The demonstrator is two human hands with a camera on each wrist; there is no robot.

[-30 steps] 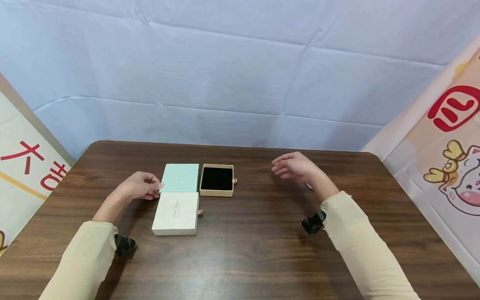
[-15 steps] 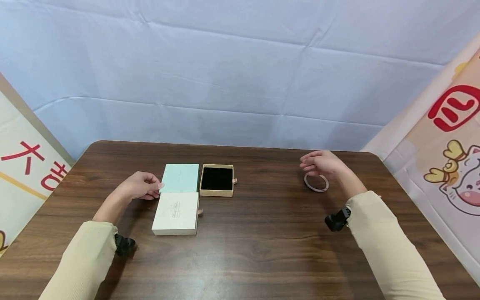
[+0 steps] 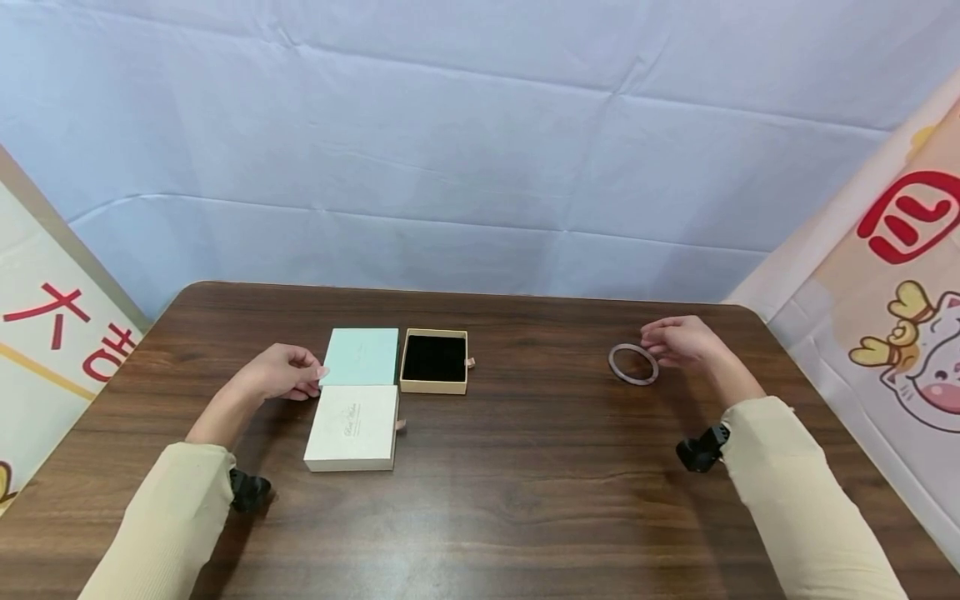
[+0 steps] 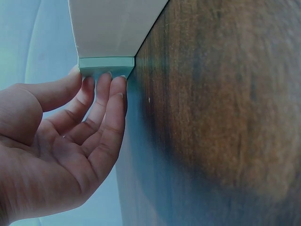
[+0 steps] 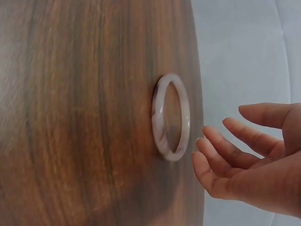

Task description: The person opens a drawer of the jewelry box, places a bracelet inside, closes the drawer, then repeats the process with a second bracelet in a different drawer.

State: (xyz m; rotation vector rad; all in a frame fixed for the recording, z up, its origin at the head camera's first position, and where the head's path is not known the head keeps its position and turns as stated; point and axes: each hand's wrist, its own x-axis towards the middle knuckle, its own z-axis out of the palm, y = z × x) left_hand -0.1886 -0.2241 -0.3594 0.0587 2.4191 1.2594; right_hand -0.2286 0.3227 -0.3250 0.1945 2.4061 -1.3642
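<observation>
My left hand (image 3: 282, 372) is at the left side of a mint-green box (image 3: 362, 356). Its thumb lies at the top edge and its curled fingertips touch the side, pinching the box's edge, as the left wrist view shows. Directly in front of that box lies a white box (image 3: 351, 425) with printed lettering and a small ribbon tab. My right hand (image 3: 682, 342) holds nothing. It hovers just right of a pale, purplish bangle (image 5: 159, 117) lying flat on the table. Its fingers are loosely bent and apart from the bangle.
Beside the mint-green box stands an uncovered cream box tray (image 3: 433, 387) with a black lining and a ribbon tab on its right. The brown wooden table (image 3: 510, 500) meets a pale cloth backdrop (image 3: 450, 150) behind. Printed banners (image 3: 915, 275) hang at both sides.
My right hand has moved to the right, past the bangle, leaving it fully uncovered on the table. The left hand and the boxes have stayed in place.
</observation>
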